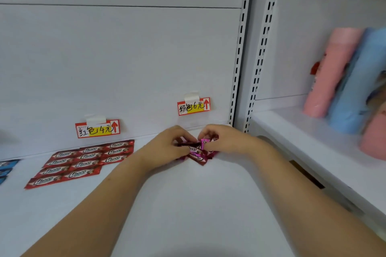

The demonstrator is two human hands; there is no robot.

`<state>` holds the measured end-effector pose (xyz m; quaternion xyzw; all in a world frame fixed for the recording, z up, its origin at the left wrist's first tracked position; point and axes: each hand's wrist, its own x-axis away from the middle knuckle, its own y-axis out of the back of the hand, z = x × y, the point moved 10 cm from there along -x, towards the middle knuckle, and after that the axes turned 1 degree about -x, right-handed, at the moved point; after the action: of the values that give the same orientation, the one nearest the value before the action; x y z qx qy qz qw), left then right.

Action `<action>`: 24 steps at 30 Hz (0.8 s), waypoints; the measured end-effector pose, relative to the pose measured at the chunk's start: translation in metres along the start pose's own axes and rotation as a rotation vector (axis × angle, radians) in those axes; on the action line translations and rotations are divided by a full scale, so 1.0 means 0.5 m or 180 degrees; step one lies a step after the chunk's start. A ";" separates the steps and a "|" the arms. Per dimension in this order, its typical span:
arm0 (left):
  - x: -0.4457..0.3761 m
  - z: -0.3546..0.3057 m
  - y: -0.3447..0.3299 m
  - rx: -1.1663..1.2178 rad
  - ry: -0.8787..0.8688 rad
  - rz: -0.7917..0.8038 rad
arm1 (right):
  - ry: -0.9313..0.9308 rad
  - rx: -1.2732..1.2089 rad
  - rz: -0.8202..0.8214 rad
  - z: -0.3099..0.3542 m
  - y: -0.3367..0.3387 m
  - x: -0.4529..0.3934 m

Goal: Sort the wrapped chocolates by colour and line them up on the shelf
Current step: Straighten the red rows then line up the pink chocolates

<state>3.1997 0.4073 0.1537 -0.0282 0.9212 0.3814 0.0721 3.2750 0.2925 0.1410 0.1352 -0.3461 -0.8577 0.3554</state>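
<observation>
Two bare forearms reach forward from the near edge across the white shelf [200, 204] and meet toward its back. The left hand [167, 146] has its fingers curled down onto a small heap of pink chocolates [198, 152], pinching at the wrappers; the right hand [221, 139] pinches the crimped end of one pink wrapper between thumb and fingertips. The pink bars lie crossed over one another, so they share no single direction; the ones whose "Choco" lettering shows run roughly left to right, tilted a little.

To the left, well apart from the hands, the red chocolates [83, 162] lie flat in tidy rows, touching side by side, their long axes running left to right and rising slightly toward the right. At the far left edge blue chocolates [6, 168] are partly in view.

On the back panel a red price tag [97, 128] hangs above the red rows and a pink price tag [193, 106] above the hands. On the neighbouring shelf to the right stand blurred pink and blue bottles [342, 77].
</observation>
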 end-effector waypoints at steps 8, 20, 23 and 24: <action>0.005 0.040 0.030 0.0390 0.0455 -0.0112 | -0.0009 -0.0524 0.0300 0.023 0.009 0.043; -0.002 0.047 0.083 0.0298 0.0086 -0.0983 | 0.0035 -0.0305 -0.0965 0.009 0.074 0.017; -0.006 0.057 0.086 0.0227 0.0110 -0.0995 | 0.0131 -0.0364 -0.0963 0.015 0.073 0.012; -0.006 0.059 0.085 0.0174 0.0131 -0.0952 | 0.0150 -0.0354 -0.0894 0.015 0.067 0.010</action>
<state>3.2015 0.4581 0.1631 -0.1710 0.9180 0.3406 0.1100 3.2854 0.2755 0.1697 0.1824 -0.2674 -0.9134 0.2468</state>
